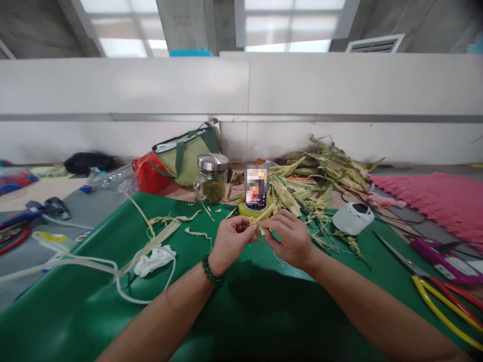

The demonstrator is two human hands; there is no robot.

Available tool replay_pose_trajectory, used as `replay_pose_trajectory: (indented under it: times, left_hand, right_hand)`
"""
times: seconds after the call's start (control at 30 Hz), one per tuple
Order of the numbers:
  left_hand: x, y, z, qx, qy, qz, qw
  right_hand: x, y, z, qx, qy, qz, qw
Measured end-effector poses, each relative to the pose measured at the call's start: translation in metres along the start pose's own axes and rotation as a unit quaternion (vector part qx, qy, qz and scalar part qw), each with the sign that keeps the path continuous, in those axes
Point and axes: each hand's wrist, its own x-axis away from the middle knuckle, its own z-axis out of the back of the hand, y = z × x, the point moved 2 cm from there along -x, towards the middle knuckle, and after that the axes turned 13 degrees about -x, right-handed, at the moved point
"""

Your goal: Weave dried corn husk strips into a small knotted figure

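Between my two hands is a pale yellow corn husk strip (265,215), pinched at the fingertips over the green mat. My left hand (232,236), with a dark bead bracelet at the wrist, has its fingers closed on one end. On the other side my right hand (290,236) grips the strip close by, fingers bent and pressed together. Just behind them a lit phone (256,197) leans upright in a yellow roll (243,209) that looks like tape. Loose husks and torn shreds (287,193) lie right behind my right hand.
Large scissors (422,276) with red and yellow handles lie right, near a purple device (447,261) and a white container (353,218). A glass jar (213,183), a green bag (184,158) and dried husks (332,163) stand along the back. Crumpled tissue (155,260) and white cord (128,296) lie left.
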Motion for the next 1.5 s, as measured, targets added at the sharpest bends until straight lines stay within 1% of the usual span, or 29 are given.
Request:
replay_pose_trajectory:
  times: [0.03,0.1,0.17,0.23,0.27,0.37,0.43,0.47,0.53,0.6,0.67,0.7,0.77,0.83,0.9,1.1,1.2,1.27,1.4,1.5]
  left_hand:
    - [0.000,0.000,0.000,0.002,-0.002,0.001,1.000]
    - [-0.001,0.000,0.002,0.001,-0.009,-0.001,1.000]
    - [-0.002,0.001,0.003,0.001,-0.021,-0.007,1.000]
    - [-0.002,0.000,0.004,0.007,-0.033,-0.004,0.999]
    - [-0.003,0.000,0.005,0.011,-0.037,-0.002,0.999]
    - [-0.003,0.000,0.005,0.019,-0.039,-0.001,0.999]
    - [-0.003,-0.001,0.005,0.020,-0.037,-0.003,0.999]
    - [-0.002,-0.001,0.005,0.020,-0.037,-0.001,0.999]
    - [-0.001,-0.001,0.004,0.016,-0.044,0.006,0.999]
    - [-0.001,-0.002,0.003,0.012,-0.051,0.010,0.999]
    - [-0.001,-0.002,0.003,0.011,-0.052,0.008,0.999]
    - [-0.001,-0.002,0.003,0.011,-0.052,0.007,0.999]
    - [-0.002,-0.003,0.004,0.009,-0.050,0.003,0.999]
    - [-0.003,-0.003,0.005,0.004,-0.048,0.002,0.999]
    - [-0.003,-0.003,0.005,0.002,-0.045,0.002,0.999]
    - [-0.002,-0.003,0.002,0.009,-0.031,-0.015,0.999]
    - [-0.001,-0.003,0.001,0.006,-0.007,-0.036,0.999]
    - [-0.001,-0.003,0.002,0.001,0.005,-0.049,0.999]
    - [0.001,-0.003,0.002,-0.009,0.014,-0.065,0.998]
    - [0.002,-0.003,0.002,-0.015,0.011,-0.072,0.997]
  right_hand:
    - [0.000,0.000,0.000,-0.014,-0.006,0.006,1.000]
    - [0.000,0.002,0.000,-0.056,-0.008,-0.025,0.998]
    - [0.000,0.007,0.002,-0.100,0.007,-0.098,0.990]
    - [0.001,0.011,0.005,-0.137,0.032,-0.182,0.973]
    - [0.002,0.013,0.005,-0.157,0.033,-0.218,0.963]
    - [0.003,0.014,0.003,-0.233,0.000,-0.298,0.926]
    - [0.003,0.016,0.000,-0.272,-0.017,-0.336,0.902]
    - [0.003,0.017,-0.001,-0.277,-0.012,-0.348,0.896]
    - [0.004,0.021,-0.002,-0.269,0.003,-0.355,0.895]
    - [0.005,0.024,-0.001,-0.257,0.011,-0.347,0.902]
    - [0.005,0.025,0.001,-0.226,0.024,-0.321,0.919]
    - [0.005,0.023,0.002,-0.194,0.032,-0.291,0.936]
    - [0.004,0.018,0.005,-0.107,0.040,-0.192,0.975]
    - [0.001,0.011,0.006,-0.026,0.030,-0.087,0.995]
    - [-0.001,0.006,0.006,0.013,0.018,-0.026,0.999]
    - [-0.001,-0.008,0.004,0.048,-0.042,0.086,0.994]
    - [0.002,-0.015,0.000,0.050,-0.066,0.118,0.990]
    - [0.002,-0.017,-0.002,0.037,-0.071,0.122,0.989]
    - [-0.002,-0.015,-0.001,-0.003,-0.067,0.099,0.993]
    - [-0.004,-0.010,0.002,-0.028,-0.062,0.059,0.996]
